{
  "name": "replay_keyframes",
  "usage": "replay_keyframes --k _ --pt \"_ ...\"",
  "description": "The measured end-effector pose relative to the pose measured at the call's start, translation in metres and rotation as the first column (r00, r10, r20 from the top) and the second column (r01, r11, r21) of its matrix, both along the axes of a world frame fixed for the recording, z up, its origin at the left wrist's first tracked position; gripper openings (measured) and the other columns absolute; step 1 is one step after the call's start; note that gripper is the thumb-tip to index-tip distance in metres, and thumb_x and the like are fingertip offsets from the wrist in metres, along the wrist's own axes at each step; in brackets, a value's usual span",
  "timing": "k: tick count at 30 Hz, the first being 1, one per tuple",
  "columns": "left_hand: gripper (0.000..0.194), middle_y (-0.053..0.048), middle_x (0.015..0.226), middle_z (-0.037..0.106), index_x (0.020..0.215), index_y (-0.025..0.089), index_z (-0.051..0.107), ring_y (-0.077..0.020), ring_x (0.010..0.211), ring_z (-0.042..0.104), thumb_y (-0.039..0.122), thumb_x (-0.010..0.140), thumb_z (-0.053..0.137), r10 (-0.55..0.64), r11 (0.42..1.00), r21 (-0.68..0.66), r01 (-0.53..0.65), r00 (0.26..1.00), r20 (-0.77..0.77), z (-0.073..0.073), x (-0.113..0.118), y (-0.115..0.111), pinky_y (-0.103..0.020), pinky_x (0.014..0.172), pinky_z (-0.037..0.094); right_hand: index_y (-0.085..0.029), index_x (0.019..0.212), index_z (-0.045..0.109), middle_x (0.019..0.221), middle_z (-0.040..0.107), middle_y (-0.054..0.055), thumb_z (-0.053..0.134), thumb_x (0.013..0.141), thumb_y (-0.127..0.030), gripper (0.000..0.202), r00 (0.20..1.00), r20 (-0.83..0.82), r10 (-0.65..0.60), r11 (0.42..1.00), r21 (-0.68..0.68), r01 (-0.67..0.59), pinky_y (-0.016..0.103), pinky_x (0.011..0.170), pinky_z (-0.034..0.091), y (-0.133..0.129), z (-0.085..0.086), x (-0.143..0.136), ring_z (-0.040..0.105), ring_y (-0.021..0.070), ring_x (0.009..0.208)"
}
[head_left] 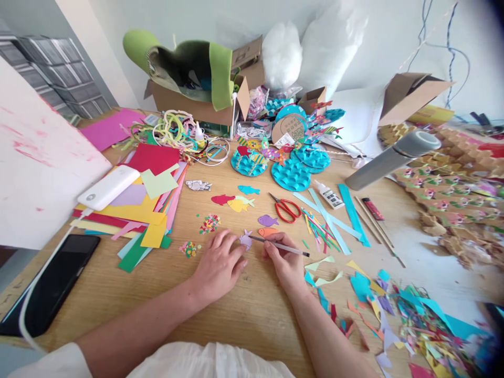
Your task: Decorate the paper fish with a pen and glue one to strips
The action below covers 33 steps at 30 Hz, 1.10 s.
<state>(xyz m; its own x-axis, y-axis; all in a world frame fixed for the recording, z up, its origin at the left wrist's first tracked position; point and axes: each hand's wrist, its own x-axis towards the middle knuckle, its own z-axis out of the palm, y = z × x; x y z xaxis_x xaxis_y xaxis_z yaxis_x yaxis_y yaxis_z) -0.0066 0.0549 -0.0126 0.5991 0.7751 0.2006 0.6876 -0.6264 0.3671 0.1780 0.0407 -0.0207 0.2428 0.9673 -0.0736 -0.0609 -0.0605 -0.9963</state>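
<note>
My right hand (pixel 281 260) is closed around a thin grey pencil (pixel 283 246), its tip at a small lavender paper fish (pixel 245 241). Lying flat on the table, my left hand (pixel 220 265) has its fingertips at the near edge of that fish and holds nothing. Just beyond are an orange paper fish (pixel 268 232) and a purple one (pixel 268 220). Farther back lie a red fish (pixel 221 200), a yellow fish (pixel 238 205), a blue fish (pixel 249 189) and a grey patterned fish (pixel 198 185). Small piles of paper dots (pixel 210 223) sit left of my left hand.
Red-handled scissors (pixel 287 210), paper strips (pixel 321 231) and a glue bottle (pixel 328 195) lie beyond my right hand. A grey flask (pixel 394 160) stands at right, near paper scraps (pixel 386 310). Coloured paper (pixel 136 210), a power bank (pixel 108 187) and a phone (pixel 51 283) are left.
</note>
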Motion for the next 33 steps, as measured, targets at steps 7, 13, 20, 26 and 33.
replay_keyframes --k 7,13,20,26,33 --pt "0.027 -0.011 0.127 0.055 0.114 0.019 0.063 -0.0315 0.126 0.038 0.028 0.090 0.056 -0.006 1.000 0.008 0.006 1.000 0.023 -0.0013 0.0002 0.0001 -0.053 0.105 0.038 -0.022 0.080 0.062 0.057 0.061 0.000 0.070 0.077 -0.050 0.029 0.985 0.088 0.151 0.987 -0.073 -0.144 0.028 0.047 0.046 -0.0005 -0.0009 -0.0011 0.056 0.0155 0.048" --pt "0.027 -0.010 0.127 0.056 0.115 0.020 0.063 -0.0314 0.127 0.039 0.027 0.090 0.056 -0.007 1.000 0.006 0.007 1.000 0.025 -0.0004 0.0002 0.0001 -0.053 0.105 0.038 -0.023 0.080 0.063 0.058 0.062 0.000 0.070 0.076 -0.052 0.030 0.984 0.089 0.152 0.986 -0.087 -0.144 0.030 0.047 0.048 0.0001 -0.0019 -0.0015 0.057 0.0166 0.048" --pt "0.026 -0.010 0.126 0.057 0.114 0.021 0.063 -0.0314 0.126 0.039 0.027 0.089 0.057 -0.008 1.000 0.010 0.007 0.999 0.034 -0.0009 0.0002 0.0005 -0.054 0.105 0.038 -0.023 0.080 0.063 0.058 0.062 0.001 0.071 0.074 -0.056 0.034 0.987 0.086 0.138 0.987 -0.100 -0.130 0.031 0.048 0.048 0.0006 -0.0013 -0.0016 0.057 0.0173 0.048" --pt "0.026 -0.009 0.128 0.056 0.114 0.020 0.063 -0.0323 0.127 0.039 0.027 0.090 0.056 -0.007 1.000 0.007 0.007 1.000 0.022 -0.0012 0.0003 0.0001 -0.054 0.105 0.038 -0.022 0.081 0.063 0.058 0.062 0.001 0.070 0.076 -0.055 0.033 0.984 0.095 0.151 0.984 -0.104 -0.141 0.030 0.048 0.047 0.0002 -0.0032 -0.0010 0.056 0.0169 0.049" --pt "0.026 -0.009 0.129 0.056 0.114 0.021 0.063 -0.0313 0.128 0.038 0.027 0.090 0.056 -0.007 1.000 0.005 0.007 0.999 0.040 -0.0013 -0.0002 0.0000 -0.054 0.105 0.038 -0.023 0.080 0.063 0.057 0.062 0.001 0.070 0.075 -0.054 0.032 0.985 0.089 0.146 0.985 -0.106 -0.136 0.031 0.047 0.049 0.0004 -0.0036 -0.0012 0.058 0.0179 0.049"
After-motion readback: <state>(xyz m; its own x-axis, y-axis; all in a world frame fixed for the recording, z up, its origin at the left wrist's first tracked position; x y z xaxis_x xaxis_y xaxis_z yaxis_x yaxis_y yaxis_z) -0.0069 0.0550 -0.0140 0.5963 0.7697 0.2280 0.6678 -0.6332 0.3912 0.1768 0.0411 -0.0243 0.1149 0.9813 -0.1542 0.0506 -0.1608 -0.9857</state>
